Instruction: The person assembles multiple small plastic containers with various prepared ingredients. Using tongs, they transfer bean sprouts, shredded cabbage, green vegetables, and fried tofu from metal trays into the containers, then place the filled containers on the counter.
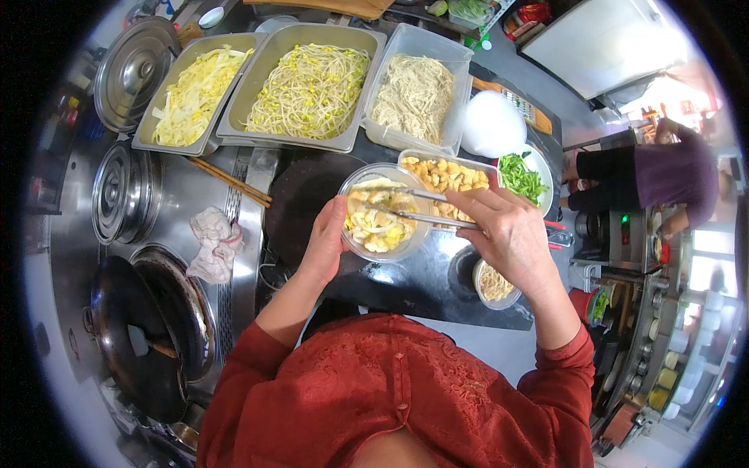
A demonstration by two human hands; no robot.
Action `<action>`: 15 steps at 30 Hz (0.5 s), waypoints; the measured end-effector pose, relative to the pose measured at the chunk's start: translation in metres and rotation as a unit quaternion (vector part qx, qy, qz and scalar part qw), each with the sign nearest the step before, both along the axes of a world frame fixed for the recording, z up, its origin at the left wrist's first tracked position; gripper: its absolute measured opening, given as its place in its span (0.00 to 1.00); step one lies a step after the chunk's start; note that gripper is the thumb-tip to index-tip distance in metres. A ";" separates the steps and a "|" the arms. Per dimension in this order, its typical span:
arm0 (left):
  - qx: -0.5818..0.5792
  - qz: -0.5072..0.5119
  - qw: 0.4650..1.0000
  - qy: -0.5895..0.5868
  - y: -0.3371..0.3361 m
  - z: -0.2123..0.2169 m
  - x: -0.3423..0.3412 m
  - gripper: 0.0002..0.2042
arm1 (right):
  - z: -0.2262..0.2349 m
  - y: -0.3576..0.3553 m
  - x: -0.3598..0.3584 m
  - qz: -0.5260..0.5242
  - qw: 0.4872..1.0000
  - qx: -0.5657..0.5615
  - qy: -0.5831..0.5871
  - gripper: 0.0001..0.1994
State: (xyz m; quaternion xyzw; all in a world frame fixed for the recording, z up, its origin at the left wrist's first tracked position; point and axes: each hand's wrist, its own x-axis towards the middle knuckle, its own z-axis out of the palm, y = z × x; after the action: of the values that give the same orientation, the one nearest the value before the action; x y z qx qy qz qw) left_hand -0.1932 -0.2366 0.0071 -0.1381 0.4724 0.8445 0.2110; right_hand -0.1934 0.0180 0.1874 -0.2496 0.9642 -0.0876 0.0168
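Note:
My left hand point(324, 243) is wrapped round the left side of a round clear plastic bowl point(422, 235). Inside the bowl lie pale yellow cabbage pieces point(380, 233) and other food I cannot make out. Metal tongs point(437, 220) are gripped in my right hand point(509, 232), their tips reaching over the bowl's contents. Just behind the tongs sits a container of golden-brown fried pieces point(447, 173), partly hidden by my right hand. Chopped greens point(521, 179) fill a white bowl to its right.
Along the back stand trays of shredded cabbage point(201, 93), bean sprouts point(310, 92) and pale shreds point(413, 97). A smaller tub of sprouts point(495, 282) is near my right wrist. Chopsticks point(231, 182), a cloth point(214, 244) and a wok point(129, 335) lie left. Another person point(675, 175) stands far right.

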 end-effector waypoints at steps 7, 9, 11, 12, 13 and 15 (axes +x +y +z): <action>0.007 0.043 0.999 -0.001 -0.016 -0.020 -0.006 0.24 | 0.006 -0.015 -0.035 0.040 0.999 -0.006 0.003 0.28; 0.001 0.059 0.998 0.004 -0.027 -0.022 -0.008 0.23 | 0.022 0.007 -0.060 -0.004 0.999 -0.014 -0.029 0.29; 0.004 0.077 0.997 0.002 -0.042 -0.019 -0.007 0.22 | 0.019 0.028 -0.103 -0.039 0.994 0.074 0.073 0.28; 0.007 0.081 0.997 0.018 -0.049 -0.017 -0.008 0.22 | 0.009 0.034 -0.128 -0.045 0.987 0.122 0.091 0.29; 0.011 0.087 0.996 0.022 -0.056 -0.013 -0.009 0.23 | -0.007 0.037 -0.156 -0.059 0.981 0.170 0.076 0.32; 0.019 0.110 0.993 0.026 -0.064 -0.006 -0.015 0.24 | -0.044 0.037 -0.204 -0.080 0.967 0.237 0.049 0.36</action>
State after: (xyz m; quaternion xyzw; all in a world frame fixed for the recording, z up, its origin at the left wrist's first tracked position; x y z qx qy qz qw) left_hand -0.2085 -0.3010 0.0011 -0.1633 0.4437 0.8746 0.1073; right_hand -0.3975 0.0551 0.1430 -0.1643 0.9740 0.1543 0.0209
